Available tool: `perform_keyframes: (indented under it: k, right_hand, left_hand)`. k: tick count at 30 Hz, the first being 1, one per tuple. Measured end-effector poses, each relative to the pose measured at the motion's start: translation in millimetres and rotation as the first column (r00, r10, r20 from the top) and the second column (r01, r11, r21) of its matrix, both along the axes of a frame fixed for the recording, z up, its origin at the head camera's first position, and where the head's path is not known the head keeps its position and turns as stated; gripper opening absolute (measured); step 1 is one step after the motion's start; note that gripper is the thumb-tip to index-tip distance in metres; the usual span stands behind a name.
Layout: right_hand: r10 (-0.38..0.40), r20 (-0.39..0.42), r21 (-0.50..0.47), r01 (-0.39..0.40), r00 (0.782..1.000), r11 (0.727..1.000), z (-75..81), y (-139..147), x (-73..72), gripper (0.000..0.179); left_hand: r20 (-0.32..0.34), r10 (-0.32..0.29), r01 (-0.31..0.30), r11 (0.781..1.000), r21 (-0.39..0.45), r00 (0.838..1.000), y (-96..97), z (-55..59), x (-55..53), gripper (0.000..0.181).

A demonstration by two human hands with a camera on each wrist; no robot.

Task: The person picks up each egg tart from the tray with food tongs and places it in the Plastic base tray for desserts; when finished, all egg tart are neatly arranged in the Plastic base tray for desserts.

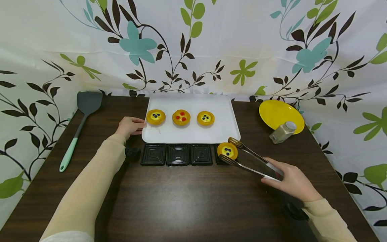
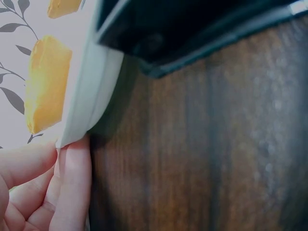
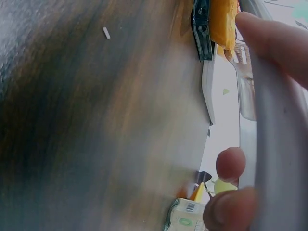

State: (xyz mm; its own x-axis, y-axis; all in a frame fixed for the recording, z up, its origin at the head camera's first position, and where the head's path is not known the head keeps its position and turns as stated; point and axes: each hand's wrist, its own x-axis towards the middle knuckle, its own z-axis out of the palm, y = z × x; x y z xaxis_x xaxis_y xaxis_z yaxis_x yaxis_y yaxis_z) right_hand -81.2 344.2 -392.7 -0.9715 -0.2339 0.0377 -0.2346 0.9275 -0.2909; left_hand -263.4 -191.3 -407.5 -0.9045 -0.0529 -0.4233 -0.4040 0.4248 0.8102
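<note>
My left hand [image 1: 130, 127] pinches the left rim of a white tray [image 1: 190, 136], thumb above and fingers beneath in the left wrist view. On that tray sit three tarts in a row: a blue-dotted tart [image 1: 156, 117], a red-dotted tart [image 1: 181, 117] and another blue-dotted tart [image 1: 205, 118]. Metal tongs [image 1: 257, 158] are held in my right hand [image 1: 291, 181], their arms spread. The tong tips lie on either side of a fourth tart [image 1: 227, 151] with blue dots, which sits over the rightmost square of a black segmented mold [image 1: 178, 154].
A grey spatula [image 1: 87, 104] with a mint handle lies at the left. Toward the back right, a shaker jar [image 1: 282, 132] stands by a yellow plate [image 1: 273, 112], overlapping its edge in the head view. Patterned cloth [image 1: 193, 47] hangs behind the dark wooden table [image 1: 169, 201].
</note>
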Motion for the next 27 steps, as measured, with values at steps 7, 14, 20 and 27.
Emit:
perform_keyframes:
  k: [7,14,20,27]
  right_hand:
    - [0.002,-0.028,-0.015,-0.002,1.000,1.000,3.5,-0.7,-1.8,0.075]
    - [-0.023,-0.026,-0.033,0.023,0.999,0.999,10.0,-2.6,-14.9,0.076]
    - [-0.033,0.018,-0.062,0.034,0.999,0.997,14.0,-10.9,-40.1,0.078]
    - [-0.001,0.034,-0.034,0.002,0.999,0.999,9.8,-26.7,-78.8,0.081]
  left_hand:
    - [-0.011,-0.005,0.005,1.000,-0.002,1.000,0.2,1.0,1.6,0.043]
    - [-0.008,-0.006,0.006,1.000,-0.002,1.000,-1.0,-0.1,1.4,0.043]
    - [-0.014,-0.009,0.009,1.000,0.004,1.000,-1.8,-1.6,1.0,0.043]
    - [-0.006,-0.007,0.007,1.000,0.001,1.000,-1.3,-1.2,0.1,0.042]
